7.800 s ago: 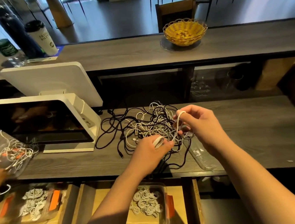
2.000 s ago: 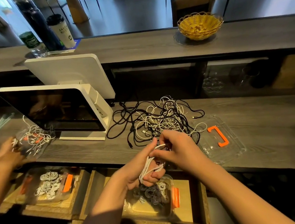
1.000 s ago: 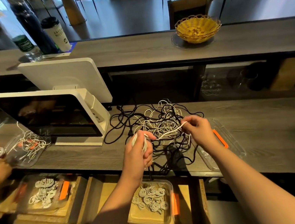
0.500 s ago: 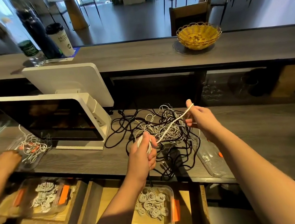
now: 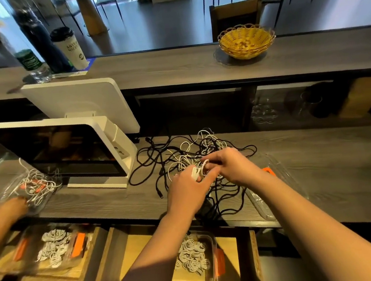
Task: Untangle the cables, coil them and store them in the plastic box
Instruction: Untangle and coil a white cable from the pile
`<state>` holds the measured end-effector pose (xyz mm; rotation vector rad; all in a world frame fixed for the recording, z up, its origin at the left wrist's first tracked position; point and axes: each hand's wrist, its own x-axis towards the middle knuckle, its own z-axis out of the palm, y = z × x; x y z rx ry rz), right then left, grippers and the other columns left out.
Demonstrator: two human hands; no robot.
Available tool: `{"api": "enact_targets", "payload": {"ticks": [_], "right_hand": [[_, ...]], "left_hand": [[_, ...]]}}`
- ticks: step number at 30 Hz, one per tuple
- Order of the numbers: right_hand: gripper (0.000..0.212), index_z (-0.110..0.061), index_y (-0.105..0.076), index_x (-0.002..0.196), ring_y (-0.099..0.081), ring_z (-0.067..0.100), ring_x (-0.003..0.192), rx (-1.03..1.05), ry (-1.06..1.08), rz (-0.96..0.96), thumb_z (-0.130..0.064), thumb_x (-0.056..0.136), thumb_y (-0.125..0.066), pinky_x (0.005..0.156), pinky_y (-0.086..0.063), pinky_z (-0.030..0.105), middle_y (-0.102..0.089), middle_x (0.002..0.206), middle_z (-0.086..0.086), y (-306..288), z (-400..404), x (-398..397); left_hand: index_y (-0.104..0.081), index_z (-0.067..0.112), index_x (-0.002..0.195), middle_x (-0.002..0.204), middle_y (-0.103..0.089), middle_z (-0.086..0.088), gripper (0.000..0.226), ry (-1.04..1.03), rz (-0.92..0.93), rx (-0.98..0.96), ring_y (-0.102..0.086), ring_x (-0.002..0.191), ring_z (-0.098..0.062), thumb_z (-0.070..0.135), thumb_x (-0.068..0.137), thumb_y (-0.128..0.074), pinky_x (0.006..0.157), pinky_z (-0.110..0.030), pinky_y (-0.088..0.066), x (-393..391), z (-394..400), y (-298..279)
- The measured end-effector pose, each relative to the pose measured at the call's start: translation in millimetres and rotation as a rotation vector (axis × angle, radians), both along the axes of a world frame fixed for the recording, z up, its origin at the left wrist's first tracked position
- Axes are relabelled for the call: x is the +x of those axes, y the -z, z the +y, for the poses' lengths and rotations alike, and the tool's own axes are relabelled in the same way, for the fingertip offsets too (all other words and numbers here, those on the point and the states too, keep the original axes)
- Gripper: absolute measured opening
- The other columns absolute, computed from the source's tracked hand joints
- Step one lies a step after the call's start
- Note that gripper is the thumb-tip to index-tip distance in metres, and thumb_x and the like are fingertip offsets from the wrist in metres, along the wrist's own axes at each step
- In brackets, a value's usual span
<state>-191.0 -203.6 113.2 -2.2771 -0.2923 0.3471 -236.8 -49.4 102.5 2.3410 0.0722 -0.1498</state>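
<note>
hands (image 5: 209, 177) together, winding white cable (image 5: 196, 171)

The grey wooden counter (image 5: 321, 166) carries a tangle of cables (image 5: 195, 157), a white terminal (image 5: 70, 151) to its left, a clear lid (image 5: 277, 185) to its right, and a clear tray (image 5: 24, 191) of white cables near the left edge.

Cable tangle (image 5: 190, 153) on counter (image 5: 322, 171), right of monitor (image 5: 65, 149).

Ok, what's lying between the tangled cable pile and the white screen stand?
Head view: only bare grey counter, crossed by black cable loops straying from the pile toward the stand.
</note>
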Motion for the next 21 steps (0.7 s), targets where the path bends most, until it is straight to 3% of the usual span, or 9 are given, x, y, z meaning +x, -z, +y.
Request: {"api": "enact_targets", "payload": {"ticks": [3, 6, 9, 12, 16, 17, 19, 21], "right_hand": [[0.027, -0.019, -0.07, 0.121, -0.066, 0.005, 0.1, -0.02, -0.027, -0.056, -0.016, 0.095, -0.064, 0.093, -0.055, 0.028, -0.072, 0.11, -0.005, -0.5, 0.8, -1.6], [0.021, -0.022, -0.072, 0.114, -0.068, 0.004, 0.09, -0.029, -0.032, -0.044, -0.019, 0.095, -0.064, 0.084, -0.059, 0.028, -0.072, 0.1, -0.008, 5.2, -2.0, -2.6], [0.013, -0.022, -0.073, 0.102, -0.067, 0.01, 0.083, -0.067, 0.01, -0.04, -0.015, 0.094, -0.065, 0.079, -0.059, 0.033, -0.07, 0.091, -0.006, 13.8, -4.8, 0.1], [0.014, -0.019, -0.073, 0.097, -0.066, 0.011, 0.083, -0.075, 0.067, -0.053, -0.009, 0.093, -0.064, 0.08, -0.058, 0.032, -0.068, 0.09, -0.005, 22.2, -8.9, 6.9], [0.01, -0.019, -0.072, 0.1, -0.066, 0.011, 0.083, -0.109, 0.12, -0.048, -0.014, 0.094, -0.065, 0.078, -0.057, 0.031, -0.07, 0.091, -0.002, 35.3, -12.0, 19.4], [0.01, -0.019, -0.071, 0.101, -0.065, 0.01, 0.082, -0.114, 0.144, -0.051, -0.015, 0.095, -0.065, 0.077, -0.056, 0.029, -0.069, 0.091, -0.003, 39.0, -13.6, 22.7], [0.009, -0.018, -0.071, 0.101, -0.064, 0.008, 0.079, -0.106, 0.202, -0.044, -0.016, 0.095, -0.064, 0.073, -0.055, 0.026, -0.067, 0.088, -0.004, 47.4, -20.1, 28.6], [0.008, -0.017, -0.071, 0.099, -0.063, 0.006, 0.075, -0.099, 0.253, -0.029, -0.016, 0.096, -0.064, 0.065, -0.051, 0.02, -0.066, 0.083, -0.005, 54.9, -28.9, 31.8]], "left_hand": [[-0.057, 0.031, 0.081, 0.066, -0.064, 0.005, 0.035, 0.005, -0.04, 0.075, -0.061, 0.059, -0.009, 0.06, 0.097, -0.048, 0.05, -0.026, -0.05, 3.7, -3.3, 3.9], [-0.061, 0.033, 0.088, 0.072, -0.065, 0.003, 0.028, -0.01, 0.01, 0.008, -0.063, 0.066, -0.012, 0.049, 0.103, -0.044, 0.058, -0.035, -0.054, 7.7, -4.7, 8.5], [-0.067, 0.033, 0.096, 0.077, -0.065, 0.005, 0.027, -0.003, 0.079, -0.087, -0.06, 0.069, -0.014, 0.045, 0.104, -0.044, 0.058, -0.033, -0.045, 9.0, -4.1, 13.6], [-0.064, 0.027, 0.084, 0.071, -0.058, 0.006, 0.03, 0.043, 0.162, -0.199, -0.052, 0.064, -0.013, 0.041, 0.104, -0.046, 0.061, -0.032, -0.041, 4.5, -5.8, 12.9], [-0.067, 0.015, 0.094, 0.072, -0.054, 0.004, 0.032, -0.018, 0.186, -0.404, -0.052, 0.071, -0.016, 0.042, 0.102, -0.051, 0.081, -0.051, -0.054, -0.6, -1.8, 7.2], [-0.067, 0.014, 0.096, 0.072, -0.054, 0.004, 0.032, -0.035, 0.168, -0.441, -0.053, 0.07, -0.014, 0.041, 0.102, -0.051, 0.078, -0.047, -0.055, -1.7, -0.5, 3.8], [-0.067, 0.02, 0.094, 0.066, -0.054, 0.009, 0.025, -0.058, 0.098, -0.525, -0.051, 0.056, -0.001, 0.036, 0.103, -0.051, 0.059, -0.019, -0.05, -4.8, 2.3, -10.2], [-0.064, 0.021, 0.088, 0.057, -0.053, 0.013, 0.023, -0.089, 0.035, -0.615, -0.048, 0.047, 0.002, 0.03, 0.104, -0.05, 0.048, -0.009, -0.038, -6.0, 6.0, -25.7]]}}
